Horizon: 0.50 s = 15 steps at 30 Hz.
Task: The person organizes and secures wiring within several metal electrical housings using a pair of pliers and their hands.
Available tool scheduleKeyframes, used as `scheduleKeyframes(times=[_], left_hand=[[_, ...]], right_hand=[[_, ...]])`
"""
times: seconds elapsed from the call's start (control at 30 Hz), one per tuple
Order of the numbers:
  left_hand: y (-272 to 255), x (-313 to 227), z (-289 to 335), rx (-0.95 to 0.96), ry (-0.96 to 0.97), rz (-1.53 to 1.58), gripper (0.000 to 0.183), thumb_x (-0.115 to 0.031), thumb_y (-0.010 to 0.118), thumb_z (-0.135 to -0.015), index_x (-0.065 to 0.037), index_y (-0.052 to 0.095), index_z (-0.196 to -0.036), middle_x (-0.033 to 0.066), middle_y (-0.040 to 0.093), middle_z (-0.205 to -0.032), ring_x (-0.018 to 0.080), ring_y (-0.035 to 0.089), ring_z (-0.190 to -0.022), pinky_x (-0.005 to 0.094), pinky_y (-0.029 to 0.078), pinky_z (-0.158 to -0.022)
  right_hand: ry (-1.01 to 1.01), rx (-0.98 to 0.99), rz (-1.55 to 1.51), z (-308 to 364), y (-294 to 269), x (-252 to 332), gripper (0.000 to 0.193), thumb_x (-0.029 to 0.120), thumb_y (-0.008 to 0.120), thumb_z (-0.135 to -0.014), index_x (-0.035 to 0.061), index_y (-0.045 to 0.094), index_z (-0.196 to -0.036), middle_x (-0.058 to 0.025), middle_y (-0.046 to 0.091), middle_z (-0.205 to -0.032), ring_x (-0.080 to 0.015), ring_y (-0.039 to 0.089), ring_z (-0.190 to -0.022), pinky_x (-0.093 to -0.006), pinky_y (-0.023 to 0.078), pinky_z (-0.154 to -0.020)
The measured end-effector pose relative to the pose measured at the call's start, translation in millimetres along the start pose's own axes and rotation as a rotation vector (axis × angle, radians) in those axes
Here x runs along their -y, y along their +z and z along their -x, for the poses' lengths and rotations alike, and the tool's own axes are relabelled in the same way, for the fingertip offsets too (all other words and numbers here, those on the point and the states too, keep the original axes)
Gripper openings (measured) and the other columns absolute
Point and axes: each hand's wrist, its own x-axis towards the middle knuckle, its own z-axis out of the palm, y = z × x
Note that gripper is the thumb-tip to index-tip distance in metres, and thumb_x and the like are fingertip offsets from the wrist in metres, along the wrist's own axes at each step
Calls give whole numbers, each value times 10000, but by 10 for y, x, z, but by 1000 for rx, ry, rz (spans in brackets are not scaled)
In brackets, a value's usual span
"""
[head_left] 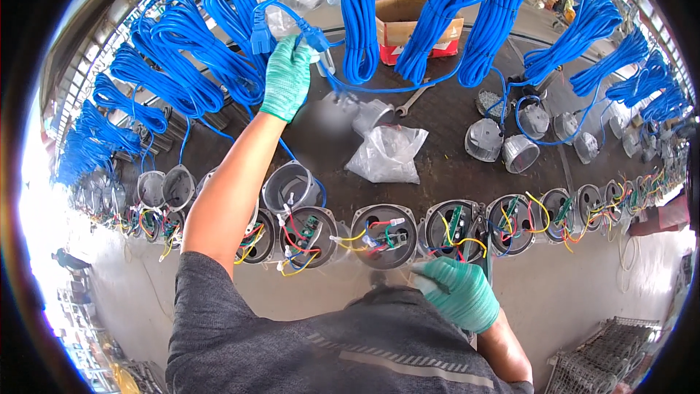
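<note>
My left hand point(285, 82), in a green knitted glove, reaches far over the bench. Its fingers are closed at a blue cable plug point(315, 38); a second blue plug point(260, 38) hangs just left of them. Down by the near edge of the bench, my right hand point(461, 293), gloved too, is curled with its fingertips together; whatever they hold is too small or blurred to name. In front of it stands a round grey metal housing point(384, 254) with a circuit board and coloured wires. Similar housings point(453, 248) line the edge on both sides.
Coiled blue cables point(362, 22) hang in a row across the far side. A clear plastic bag point(388, 153), a wrench point(413, 101) and several metal cups point(483, 138) lie on the dark bench point(437, 168). Beyond is a cardboard box point(405, 11); wire crates point(601, 357) stand lower right.
</note>
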Motion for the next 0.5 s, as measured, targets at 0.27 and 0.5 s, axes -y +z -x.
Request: scheduleKeyframes(times=[0.27, 0.5], left_hand=[[-358, -742, -124, -121, -247, -42, 239, -304, 677, -1074, -76, 692, -1005, -9, 639, -779, 98, 578, -619, 274, 467, -565], [-553, -1113, -358, -151, -463, 343, 332, -420, 704, -1037, -96, 704, -1112, 0, 598, -821, 79, 463, -546, 236, 333, -444]], right_hand=[[29, 86, 47, 17, -17, -34, 217, 202, 795, -951, 90, 803, -1137, -153, 785, -1011, -356, 767, -918, -410, 609, -804], [-82, -13, 79, -318, -60, -13, 207, 165, 759, -958, 63, 789, -1135, -175, 768, -990, -373, 755, -833, -420, 600, -710]])
